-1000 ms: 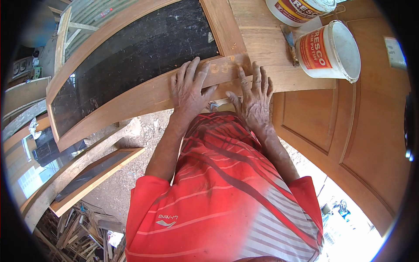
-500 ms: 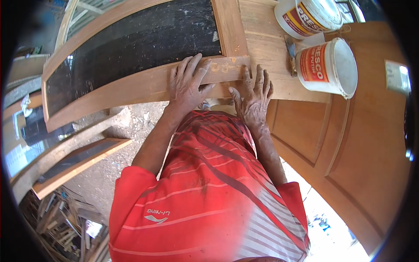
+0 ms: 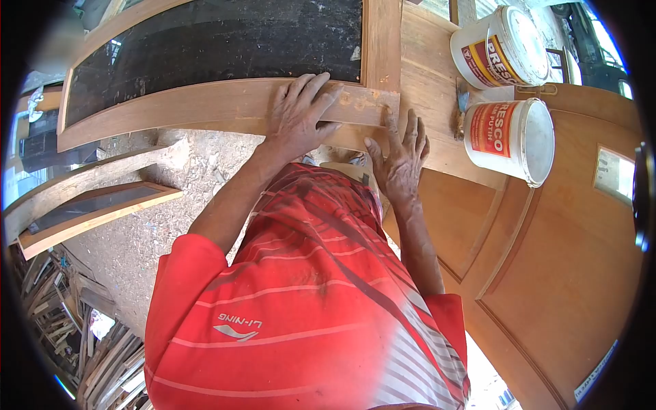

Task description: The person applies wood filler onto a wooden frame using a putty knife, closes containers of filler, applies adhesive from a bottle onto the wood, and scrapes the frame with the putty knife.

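Note:
My left hand (image 3: 299, 117) lies with fingers spread across the lower rail of a wooden frame (image 3: 225, 102), its fingertips at the edge of the dark panel (image 3: 232, 44). Near the frame's right corner, my right hand (image 3: 402, 160) has its fingers apart at the edge of the frame and the wooden bench top (image 3: 427, 65). Neither hand holds anything. Orange-brown patches mark the rail between the two hands.
Two white buckets (image 3: 489, 55) (image 3: 511, 139) stand at the right, with a brush (image 3: 461, 109) beside them. A panelled wooden door (image 3: 567, 232) fills the right side. Another framed panel (image 3: 102, 208) and scrap wood (image 3: 102, 355) are at the lower left.
The camera view has turned, so the frame's left end appears higher and the buckets lower. Both hands stay nearly where they were on the frame, fingers still apart.

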A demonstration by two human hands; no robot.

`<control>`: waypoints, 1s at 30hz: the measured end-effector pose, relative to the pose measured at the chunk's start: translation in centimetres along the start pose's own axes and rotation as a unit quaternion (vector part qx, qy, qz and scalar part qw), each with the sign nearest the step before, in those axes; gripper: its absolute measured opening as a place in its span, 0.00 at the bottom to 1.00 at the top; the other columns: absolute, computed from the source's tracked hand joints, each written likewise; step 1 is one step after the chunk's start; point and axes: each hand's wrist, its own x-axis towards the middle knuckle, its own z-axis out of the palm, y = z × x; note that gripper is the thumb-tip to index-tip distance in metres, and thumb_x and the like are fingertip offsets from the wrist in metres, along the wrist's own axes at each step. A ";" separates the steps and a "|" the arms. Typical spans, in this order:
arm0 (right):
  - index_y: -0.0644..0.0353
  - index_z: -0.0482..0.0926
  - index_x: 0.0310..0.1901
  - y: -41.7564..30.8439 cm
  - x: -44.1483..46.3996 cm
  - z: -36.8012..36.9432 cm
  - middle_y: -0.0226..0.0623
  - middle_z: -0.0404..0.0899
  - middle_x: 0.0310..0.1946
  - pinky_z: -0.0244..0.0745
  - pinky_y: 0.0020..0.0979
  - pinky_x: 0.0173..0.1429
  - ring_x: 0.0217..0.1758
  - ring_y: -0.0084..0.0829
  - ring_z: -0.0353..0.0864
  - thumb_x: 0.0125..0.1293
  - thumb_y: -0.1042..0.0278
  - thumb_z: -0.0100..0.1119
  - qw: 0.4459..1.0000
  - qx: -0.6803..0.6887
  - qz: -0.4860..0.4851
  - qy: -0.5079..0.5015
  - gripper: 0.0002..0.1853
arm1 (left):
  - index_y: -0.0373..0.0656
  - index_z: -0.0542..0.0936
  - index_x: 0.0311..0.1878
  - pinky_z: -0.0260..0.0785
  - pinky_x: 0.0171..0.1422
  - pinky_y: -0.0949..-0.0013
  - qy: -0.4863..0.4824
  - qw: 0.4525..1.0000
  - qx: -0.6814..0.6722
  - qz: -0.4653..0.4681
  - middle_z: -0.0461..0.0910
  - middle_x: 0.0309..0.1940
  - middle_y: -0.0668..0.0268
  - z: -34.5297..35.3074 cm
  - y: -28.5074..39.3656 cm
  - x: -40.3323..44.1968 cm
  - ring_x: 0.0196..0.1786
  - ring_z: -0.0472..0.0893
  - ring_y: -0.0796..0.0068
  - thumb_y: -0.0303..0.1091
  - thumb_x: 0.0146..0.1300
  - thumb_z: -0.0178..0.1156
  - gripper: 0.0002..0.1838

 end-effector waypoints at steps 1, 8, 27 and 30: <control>0.42 0.63 0.89 0.1 -0.3 -0.1 0.65 0.57 0.86 0.50 0.67 0.86 0.88 0.68 0.55 0.79 0.32 0.62 1.000 0.013 0.004 -0.014 0.44 | 0.54 0.79 0.78 0.63 0.78 0.47 -0.006 1.000 -0.002 -0.004 0.74 0.79 0.64 -0.1 0.3 -0.2 0.80 0.71 0.58 0.51 0.60 0.78 0.42; 0.42 0.64 0.88 1.4 2.4 -1.7 0.64 0.54 0.87 0.51 0.68 0.87 0.90 0.68 0.52 0.77 0.33 0.64 0.995 0.080 -0.020 -0.050 0.45 | 0.56 0.78 0.79 0.62 0.80 0.45 -0.019 1.000 -0.001 -0.018 0.71 0.81 0.65 -0.2 0.2 0.2 0.82 0.68 0.57 0.50 0.58 0.81 0.45; 0.51 0.73 0.82 7.2 4.3 -3.3 0.60 0.58 0.86 0.55 0.67 0.84 0.86 0.67 0.59 0.71 0.40 0.73 0.958 0.129 -0.249 -0.058 0.44 | 0.55 0.74 0.83 0.59 0.90 0.46 0.032 0.985 0.019 -0.167 0.66 0.87 0.64 1.0 3.9 -0.7 0.89 0.61 0.53 0.42 0.54 0.85 0.52; 0.52 0.74 0.81 7.5 4.2 -2.7 0.60 0.57 0.86 0.53 0.67 0.85 0.86 0.67 0.58 0.72 0.39 0.71 0.961 0.097 -0.253 -0.053 0.42 | 0.55 0.74 0.83 0.59 0.90 0.45 0.047 0.985 0.013 -0.164 0.66 0.87 0.62 1.3 4.1 -0.9 0.90 0.61 0.52 0.43 0.54 0.85 0.51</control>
